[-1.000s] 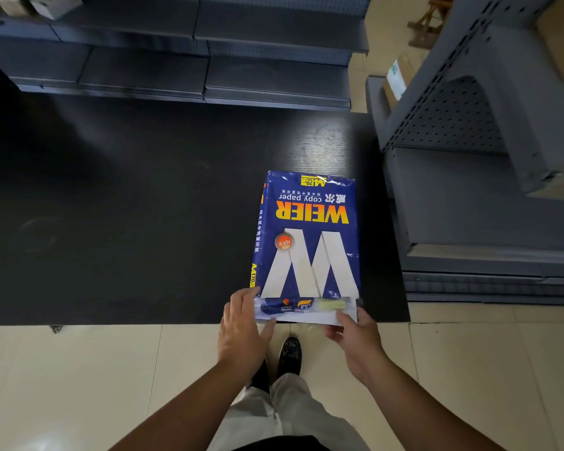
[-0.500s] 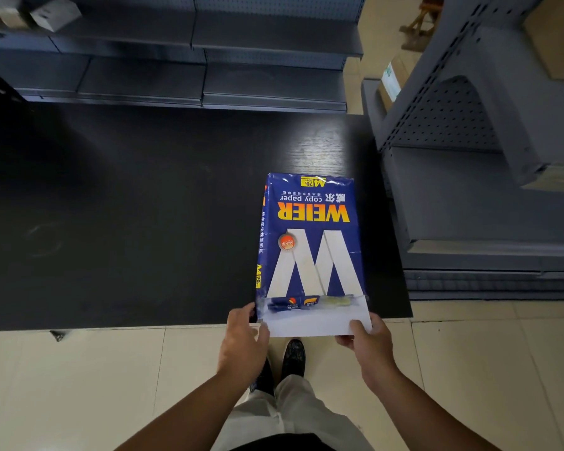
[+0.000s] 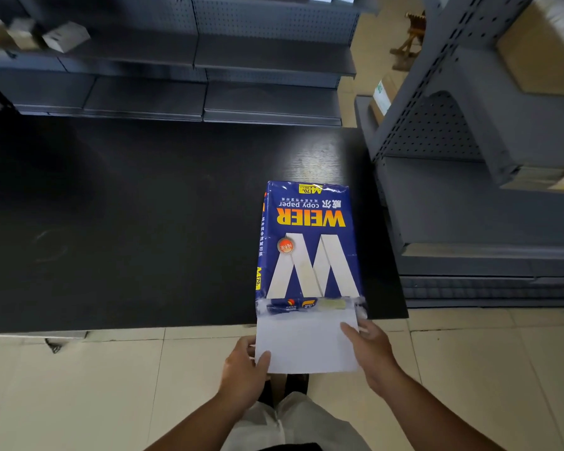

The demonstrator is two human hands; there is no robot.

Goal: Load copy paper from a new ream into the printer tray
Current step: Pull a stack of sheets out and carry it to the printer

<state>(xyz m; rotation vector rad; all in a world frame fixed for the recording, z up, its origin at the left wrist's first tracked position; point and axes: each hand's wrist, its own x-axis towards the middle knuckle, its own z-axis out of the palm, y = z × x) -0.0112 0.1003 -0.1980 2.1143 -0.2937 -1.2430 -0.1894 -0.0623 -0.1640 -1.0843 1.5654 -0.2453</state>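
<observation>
From the head camera we look down on a blue ream of copy paper (image 3: 308, 242) lying flat on a black table (image 3: 127, 222), near the table's right front corner. Its long axis runs straight away from us, and its printing is upside down to us, so the top of the pack points away and the torn-open end faces us at the table edge. A stack of white sheets (image 3: 303, 343) sticks out of that open end, past the table edge and over the pale tiled floor (image 3: 79, 385). Our left hand (image 3: 241, 369) reaches up from below with the forearm angled in from the left; its thumb lies on top of the sheets at their near left corner and the fingers curl under, pinching the stack. Our right hand (image 3: 370, 353) comes in from the right, fingers laid along the right edge of the sheets and closed on it, with the thumb on top. On the wrapper we read "WEIER" in large yellow letters, "copy paper" in white with Chinese characters beside it, a big white W, a round orange sticker, and a yellow tag reading "A4 70". Grey metal shelves (image 3: 209, 76) stand behind the table and more shelving (image 3: 469, 190) to the right, holding a few cardboard boxes (image 3: 534, 50).
</observation>
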